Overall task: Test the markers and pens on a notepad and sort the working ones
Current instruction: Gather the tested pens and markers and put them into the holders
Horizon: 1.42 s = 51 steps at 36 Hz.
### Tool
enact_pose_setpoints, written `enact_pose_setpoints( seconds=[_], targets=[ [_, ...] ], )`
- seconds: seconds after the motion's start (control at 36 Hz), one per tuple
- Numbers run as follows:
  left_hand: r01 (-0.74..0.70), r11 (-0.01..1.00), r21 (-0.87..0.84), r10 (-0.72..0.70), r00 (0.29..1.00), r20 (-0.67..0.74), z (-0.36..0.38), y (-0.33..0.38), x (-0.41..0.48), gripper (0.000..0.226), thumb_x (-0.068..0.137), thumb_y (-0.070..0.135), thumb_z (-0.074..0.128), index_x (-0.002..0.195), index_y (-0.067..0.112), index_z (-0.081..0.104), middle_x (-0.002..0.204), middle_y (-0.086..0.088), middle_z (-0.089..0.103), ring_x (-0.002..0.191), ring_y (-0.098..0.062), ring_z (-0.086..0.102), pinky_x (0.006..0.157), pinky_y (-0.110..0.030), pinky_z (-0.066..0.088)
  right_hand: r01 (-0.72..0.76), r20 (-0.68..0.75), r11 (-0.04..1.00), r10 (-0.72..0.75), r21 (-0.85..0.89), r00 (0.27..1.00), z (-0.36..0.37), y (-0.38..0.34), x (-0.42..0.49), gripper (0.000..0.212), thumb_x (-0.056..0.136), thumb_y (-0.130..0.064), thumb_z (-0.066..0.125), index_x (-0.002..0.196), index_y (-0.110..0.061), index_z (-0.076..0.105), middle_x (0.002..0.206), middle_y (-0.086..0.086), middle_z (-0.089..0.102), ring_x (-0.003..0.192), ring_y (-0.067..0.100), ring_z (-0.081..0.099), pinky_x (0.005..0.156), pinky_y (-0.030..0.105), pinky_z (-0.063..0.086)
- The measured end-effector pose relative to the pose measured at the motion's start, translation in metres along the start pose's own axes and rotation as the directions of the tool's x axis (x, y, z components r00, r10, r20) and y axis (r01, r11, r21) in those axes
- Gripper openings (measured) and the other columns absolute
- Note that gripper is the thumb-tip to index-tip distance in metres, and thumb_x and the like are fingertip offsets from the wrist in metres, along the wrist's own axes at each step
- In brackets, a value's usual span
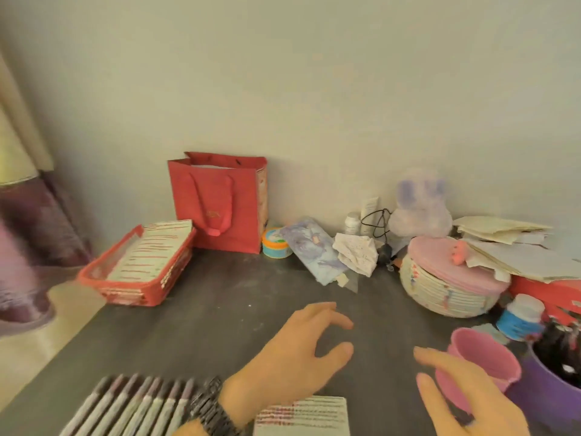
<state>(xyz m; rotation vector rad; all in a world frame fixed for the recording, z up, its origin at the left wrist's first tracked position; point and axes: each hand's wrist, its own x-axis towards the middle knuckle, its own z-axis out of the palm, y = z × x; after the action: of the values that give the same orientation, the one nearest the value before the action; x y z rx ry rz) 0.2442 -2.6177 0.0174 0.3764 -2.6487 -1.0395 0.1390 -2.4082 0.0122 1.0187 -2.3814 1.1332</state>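
Hovering empty with fingers spread, both hands [371, 369] flank bare desk [204, 313]; markers [135, 407] lie lengthwise nearest the left hand [301, 350].

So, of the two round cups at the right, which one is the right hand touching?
The pink cup: the right hand touches its side. The purple cup behind it, with dark pens inside, is untouched.

Markers [138, 404] left of notepad [303, 416]; cup [481, 360] right.
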Motion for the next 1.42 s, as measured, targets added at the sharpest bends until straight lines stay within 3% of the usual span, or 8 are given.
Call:
enact_pose_setpoints(
  seconds=[0.14,0.25,0.31,0.39,0.5,0.81,1.22,1.42],
  targets=[
    [0.245,0.955,0.167,-0.215,0.96,-0.182,-0.045,-0.071,-0.096,0.031,0.094,0.05,0.055,0.124,0.047,0.051,0.15,0.025,0.029,0.139,0.008,0.017,0.097,0.006,0.001,0.087,0.2,0.983,-0.119,0.16,0.973,0.059,-0.052,-0.031,0.046,0.064,-0.004,0.09,0.093,-0.037,0.075,0.098,-0.028,0.068,0.084,-0.006,0.064,0.082,0.013,0.048],
    [0.517,0.818,0.251,-0.417,0.835,-0.36,-0.075,-0.118,-0.164,0.04,0.092,0.053,0.055,0.13,0.043,0.049,0.151,0.017,0.032,0.142,-0.005,0.022,0.113,-0.019,0.022,-0.052,0.526,0.981,-0.055,0.187,0.848,0.105,-0.091,-0.051,0.028,0.08,-0.049,0.073,0.102,-0.057,0.058,0.097,-0.045,0.062,0.097,-0.02,0.056,0.087,0.015,0.048],
    [0.655,0.709,0.263,-0.53,0.74,-0.414,-0.088,-0.135,-0.19,0.05,0.089,0.062,0.05,0.135,0.04,0.045,0.151,0.013,0.034,0.141,-0.013,0.027,0.111,-0.032,0.033,-0.032,0.64,0.995,-0.034,0.091,0.767,0.128,-0.108,-0.055,0.038,0.081,-0.068,0.058,0.114,-0.051,0.052,0.099,-0.04,0.06,0.095,-0.018,0.055,0.088,0.012,0.044],
    [0.804,0.538,0.256,-0.673,0.591,-0.444,-0.101,-0.152,-0.214,0.069,0.085,0.075,0.041,0.143,0.037,0.036,0.148,0.007,0.035,0.137,-0.021,0.032,0.103,-0.043,0.041,0.077,0.771,0.995,0.004,-0.069,0.636,0.157,-0.132,-0.059,0.06,0.083,-0.082,0.041,0.123,-0.039,0.048,0.099,-0.024,0.061,0.096,-0.004,0.059,0.089,0.023,0.047],
    [0.865,0.425,0.266,-0.771,0.5,-0.394,-0.106,-0.17,-0.229,0.097,0.075,0.091,0.029,0.15,0.028,0.026,0.15,-0.004,0.031,0.138,-0.027,0.03,0.1,-0.048,0.042,0.135,0.81,0.979,0.046,-0.153,0.585,0.189,-0.156,-0.065,0.07,0.082,-0.087,0.032,0.109,-0.025,0.05,0.103,-0.007,0.064,0.099,0.018,0.063,0.079,0.035,0.05],
    [0.833,0.374,0.407,-0.775,0.522,-0.356,-0.091,-0.179,-0.206,0.124,0.051,0.106,0.017,0.136,0.019,0.038,0.132,-0.001,0.037,0.127,-0.027,0.039,0.086,-0.041,0.047,0.197,0.772,0.895,0.213,-0.4,0.599,0.238,-0.202,-0.068,0.11,0.068,-0.1,0.026,0.134,-0.014,0.039,0.133,0.007,0.057,0.119,0.029,0.06,0.074,0.038,0.038],
    [0.806,0.443,0.394,-0.816,0.544,-0.195,-0.099,-0.184,-0.191,0.096,0.071,0.082,0.052,0.131,0.008,0.039,0.107,-0.001,0.023,0.12,-0.034,0.044,0.097,-0.039,0.043,0.198,0.854,0.929,0.185,-0.313,0.486,0.252,-0.223,-0.058,0.093,0.075,-0.079,0.055,0.137,-0.013,0.034,0.135,0.009,0.049,0.123,0.028,0.054,0.084,0.039,0.04],
    [0.8,0.477,0.362,-0.803,0.565,-0.191,-0.101,-0.174,-0.187,0.068,0.075,0.062,0.061,0.117,0.015,0.035,0.109,-0.004,0.034,0.108,-0.033,0.054,0.087,-0.037,0.049,0.16,0.827,0.947,0.153,-0.279,0.541,0.259,-0.228,-0.066,0.075,0.084,-0.053,0.067,0.135,-0.009,0.034,0.135,0.012,0.048,0.124,0.029,0.053,0.096,0.038,0.046]
  ],
)
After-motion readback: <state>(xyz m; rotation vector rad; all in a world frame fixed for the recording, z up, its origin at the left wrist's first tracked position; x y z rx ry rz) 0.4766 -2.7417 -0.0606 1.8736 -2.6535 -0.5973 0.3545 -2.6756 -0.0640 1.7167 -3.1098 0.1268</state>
